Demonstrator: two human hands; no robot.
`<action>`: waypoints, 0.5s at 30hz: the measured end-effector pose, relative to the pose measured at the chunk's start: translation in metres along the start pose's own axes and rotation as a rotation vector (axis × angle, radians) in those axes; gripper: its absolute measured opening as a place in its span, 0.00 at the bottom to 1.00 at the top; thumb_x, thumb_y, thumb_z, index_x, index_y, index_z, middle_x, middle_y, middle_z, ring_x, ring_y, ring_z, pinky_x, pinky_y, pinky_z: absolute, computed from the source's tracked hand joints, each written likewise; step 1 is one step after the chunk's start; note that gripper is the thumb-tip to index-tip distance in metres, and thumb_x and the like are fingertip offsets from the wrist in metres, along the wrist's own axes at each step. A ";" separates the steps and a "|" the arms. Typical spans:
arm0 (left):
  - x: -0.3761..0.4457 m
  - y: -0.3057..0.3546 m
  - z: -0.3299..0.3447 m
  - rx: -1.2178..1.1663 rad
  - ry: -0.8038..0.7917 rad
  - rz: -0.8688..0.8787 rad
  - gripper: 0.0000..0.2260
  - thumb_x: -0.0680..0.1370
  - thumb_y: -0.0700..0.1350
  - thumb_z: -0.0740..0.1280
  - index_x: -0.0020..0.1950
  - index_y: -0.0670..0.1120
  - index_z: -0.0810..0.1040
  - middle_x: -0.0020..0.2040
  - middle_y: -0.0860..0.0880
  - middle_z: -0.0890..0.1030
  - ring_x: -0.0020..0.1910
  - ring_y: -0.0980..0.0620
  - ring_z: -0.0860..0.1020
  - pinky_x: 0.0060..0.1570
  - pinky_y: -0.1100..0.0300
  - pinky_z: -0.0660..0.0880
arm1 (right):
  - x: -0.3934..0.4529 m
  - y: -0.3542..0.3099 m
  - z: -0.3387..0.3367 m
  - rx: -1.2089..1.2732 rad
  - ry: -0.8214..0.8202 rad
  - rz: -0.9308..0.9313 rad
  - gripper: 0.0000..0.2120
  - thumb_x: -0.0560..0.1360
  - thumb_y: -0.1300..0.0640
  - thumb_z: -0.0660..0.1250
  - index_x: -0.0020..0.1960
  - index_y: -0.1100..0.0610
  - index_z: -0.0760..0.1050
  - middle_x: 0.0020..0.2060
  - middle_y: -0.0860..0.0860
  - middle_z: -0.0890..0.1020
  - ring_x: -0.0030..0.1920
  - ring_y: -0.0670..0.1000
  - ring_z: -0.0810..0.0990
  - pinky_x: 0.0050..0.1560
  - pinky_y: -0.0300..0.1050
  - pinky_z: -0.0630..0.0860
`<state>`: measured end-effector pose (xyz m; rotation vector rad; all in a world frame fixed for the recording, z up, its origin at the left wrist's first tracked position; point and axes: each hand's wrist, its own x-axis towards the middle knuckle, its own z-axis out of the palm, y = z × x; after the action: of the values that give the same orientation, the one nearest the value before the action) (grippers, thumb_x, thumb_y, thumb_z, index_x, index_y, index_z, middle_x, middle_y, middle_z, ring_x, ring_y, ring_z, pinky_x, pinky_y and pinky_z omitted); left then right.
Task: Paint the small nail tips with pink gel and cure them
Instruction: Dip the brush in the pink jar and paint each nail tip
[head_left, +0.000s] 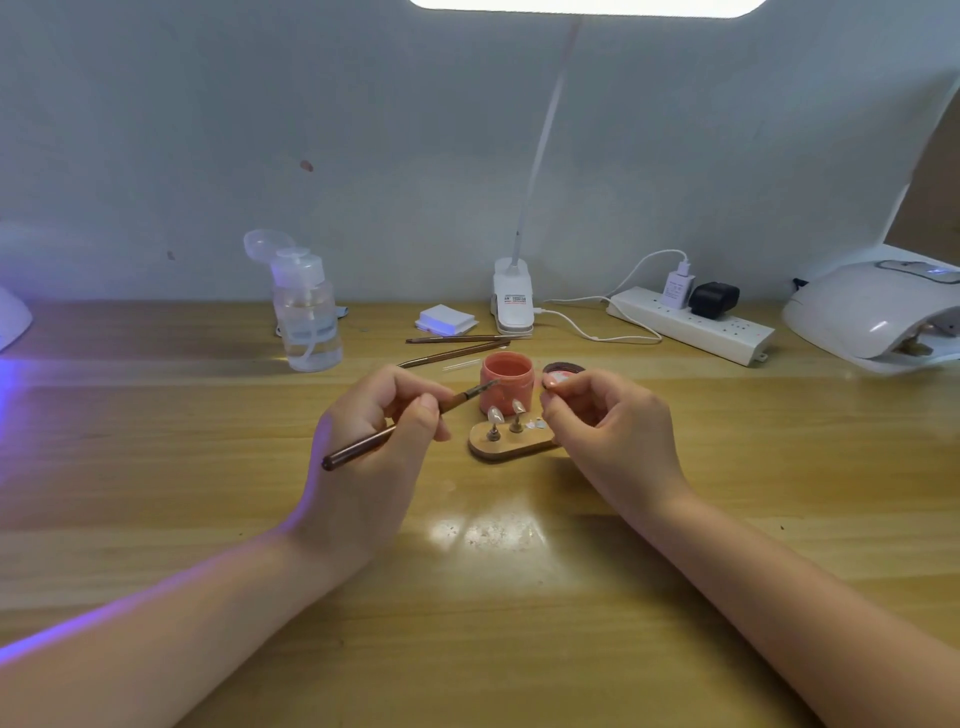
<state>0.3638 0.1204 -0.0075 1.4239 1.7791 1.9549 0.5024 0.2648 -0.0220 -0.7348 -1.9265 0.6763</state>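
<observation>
The left hand (384, 421) grips a brush (405, 422) like a pen, thumb and fingers closed round the middle of the handle, and the bristle end reaches away from the grip to the rim of the open pink gel jar (507, 382). The right hand (597, 415) pinches something small between thumb and forefinger; it looks like one nail tip (551, 383), but it is too small to be sure. Just below and between the two grips stands a wooden holder (511, 447) with two tips (504, 413) upright on pegs, apparently not painted yet. The jar lid (563, 370) lies just behind the right fingers.

The step, as I judge it, is loading the brush with gel. It is better to take only a little gel and wipe the excess on the rim, because a heavy drop can run over the tip's edge. The pinched tip should be held steady and near the brush. The curing lamp (872, 312) waits far to the right of the right hand.
</observation>
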 end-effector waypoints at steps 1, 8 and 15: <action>0.000 -0.001 0.000 -0.013 0.005 -0.008 0.08 0.74 0.44 0.61 0.44 0.49 0.80 0.36 0.51 0.82 0.39 0.45 0.77 0.38 0.57 0.74 | 0.000 0.000 0.000 -0.043 -0.017 -0.002 0.02 0.72 0.58 0.72 0.41 0.55 0.82 0.30 0.47 0.81 0.32 0.46 0.78 0.38 0.49 0.77; -0.002 0.001 0.002 -0.011 -0.013 -0.009 0.07 0.74 0.45 0.62 0.44 0.49 0.80 0.36 0.51 0.82 0.40 0.45 0.78 0.43 0.53 0.75 | 0.004 0.006 0.002 -0.340 -0.100 0.086 0.09 0.73 0.48 0.69 0.36 0.49 0.79 0.27 0.43 0.75 0.35 0.47 0.74 0.32 0.41 0.63; -0.002 0.002 0.001 -0.003 -0.016 -0.013 0.07 0.74 0.45 0.62 0.45 0.48 0.80 0.37 0.50 0.82 0.40 0.44 0.78 0.40 0.54 0.75 | 0.004 0.005 0.002 -0.620 -0.175 0.036 0.15 0.76 0.39 0.63 0.47 0.47 0.83 0.42 0.46 0.83 0.46 0.50 0.79 0.37 0.42 0.68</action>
<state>0.3662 0.1196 -0.0071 1.4193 1.7732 1.9339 0.4998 0.2709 -0.0237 -1.1171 -2.3156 0.1505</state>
